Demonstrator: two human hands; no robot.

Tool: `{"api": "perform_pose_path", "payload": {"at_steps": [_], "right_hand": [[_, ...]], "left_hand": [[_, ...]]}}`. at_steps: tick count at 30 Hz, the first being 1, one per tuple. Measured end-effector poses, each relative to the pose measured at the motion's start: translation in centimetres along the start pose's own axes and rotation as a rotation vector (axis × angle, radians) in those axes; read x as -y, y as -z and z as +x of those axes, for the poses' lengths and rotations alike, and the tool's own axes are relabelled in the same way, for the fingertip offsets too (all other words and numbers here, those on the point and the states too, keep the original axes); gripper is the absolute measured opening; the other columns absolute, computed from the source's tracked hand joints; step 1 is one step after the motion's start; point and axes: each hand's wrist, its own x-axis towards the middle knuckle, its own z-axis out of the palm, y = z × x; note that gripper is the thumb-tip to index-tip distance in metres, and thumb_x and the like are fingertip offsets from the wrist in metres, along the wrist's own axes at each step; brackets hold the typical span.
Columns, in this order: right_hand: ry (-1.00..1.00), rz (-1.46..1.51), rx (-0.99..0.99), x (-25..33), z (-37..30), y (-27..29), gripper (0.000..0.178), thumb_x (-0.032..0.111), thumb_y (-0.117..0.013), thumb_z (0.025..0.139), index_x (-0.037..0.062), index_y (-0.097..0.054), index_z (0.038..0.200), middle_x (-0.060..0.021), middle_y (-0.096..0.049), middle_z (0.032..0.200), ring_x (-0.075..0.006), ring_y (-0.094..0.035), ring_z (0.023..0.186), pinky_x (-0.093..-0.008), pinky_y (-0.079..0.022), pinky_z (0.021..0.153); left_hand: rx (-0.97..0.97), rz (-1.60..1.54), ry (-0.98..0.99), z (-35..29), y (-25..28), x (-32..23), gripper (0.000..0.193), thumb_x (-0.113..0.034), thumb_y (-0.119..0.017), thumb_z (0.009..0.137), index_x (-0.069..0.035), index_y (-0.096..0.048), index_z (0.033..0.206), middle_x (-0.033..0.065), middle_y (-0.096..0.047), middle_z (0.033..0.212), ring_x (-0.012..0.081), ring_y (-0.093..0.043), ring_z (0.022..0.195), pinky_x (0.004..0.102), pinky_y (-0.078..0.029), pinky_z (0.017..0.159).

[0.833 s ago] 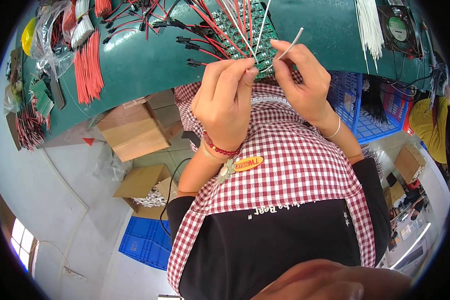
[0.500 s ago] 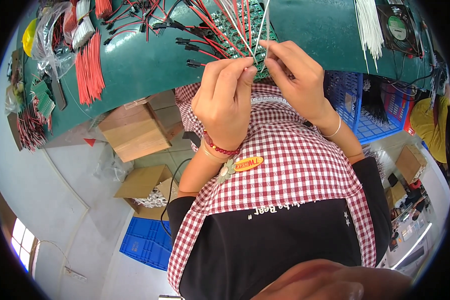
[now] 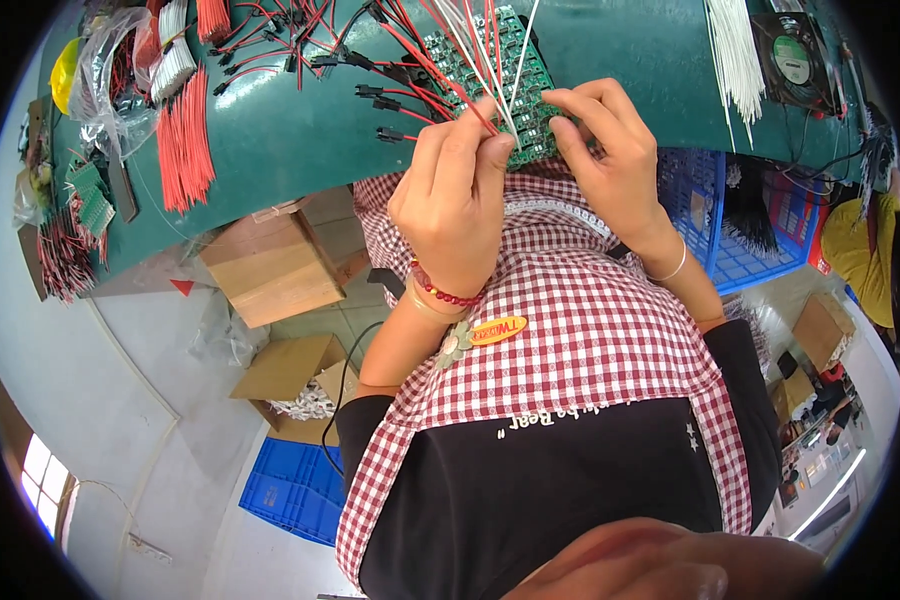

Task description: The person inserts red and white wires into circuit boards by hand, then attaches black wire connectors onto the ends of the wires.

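My left hand (image 3: 457, 200) pinches a red wire (image 3: 440, 75) at the green board (image 3: 490, 90), while my right hand (image 3: 610, 160) grips the board's edge.

Green-topped workbench (image 3: 270, 150) seen across the far side. Pale floor (image 3: 120, 400) lit by a bright window (image 3: 40, 475) at near left. Cardboard boxes (image 3: 270, 270) and blue crates (image 3: 295, 490) are set beneath.

One head-worn fisheye view looks steeply down from close above the person's chest, facing the green bench (image 3: 300, 150) edge ahead, floor below.
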Motion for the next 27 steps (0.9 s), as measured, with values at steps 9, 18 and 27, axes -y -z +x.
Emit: {"api": "perform_pose_path", "payload": {"at_steps": [9,18,27], "right_hand": [[0.035,-0.143,0.05,-0.1,-0.1,-0.4,0.038,0.006,-0.068,0.078,-0.0019,-0.059,0.114,-0.0155,-0.053,0.101,-0.0316,-0.054,0.094,-0.0387,-0.046,0.081],[0.116,-0.21,0.012,-0.1,-2.5,-0.5,0.039,0.005,-0.068,0.078,-0.0016,-0.059,0.115,-0.015,-0.053,0.103,-0.0309,-0.053,0.094,-0.0391,-0.045,0.08],[0.143,-0.266,-0.013,-0.4,-2.4,-0.6,0.04,0.005,-0.068,0.079,-0.0029,-0.058,0.117,-0.0151,-0.051,0.103,-0.0302,-0.051,0.092,-0.0383,-0.044,0.079]], "left_hand": [[0.044,0.083,0.124,0.4,1.1,0.2,0.046,-0.006,-0.072,0.08,0.0,-0.058,0.123,0.0052,-0.062,0.072,0.0171,-0.06,0.059,0.029,-0.048,0.053],[-0.37,0.348,0.364,4.4,9.9,8.3,0.022,-0.01,-0.066,0.085,-0.003,-0.067,0.106,0.0107,-0.064,0.083,0.0229,-0.061,0.069,0.0341,-0.048,0.063],[0.101,0.568,0.063,9.7,7.7,15.8,0.038,-0.027,-0.076,0.075,-0.003,-0.063,0.102,0.0168,-0.061,0.098,0.0343,-0.057,0.095,0.043,-0.048,0.082]]}}
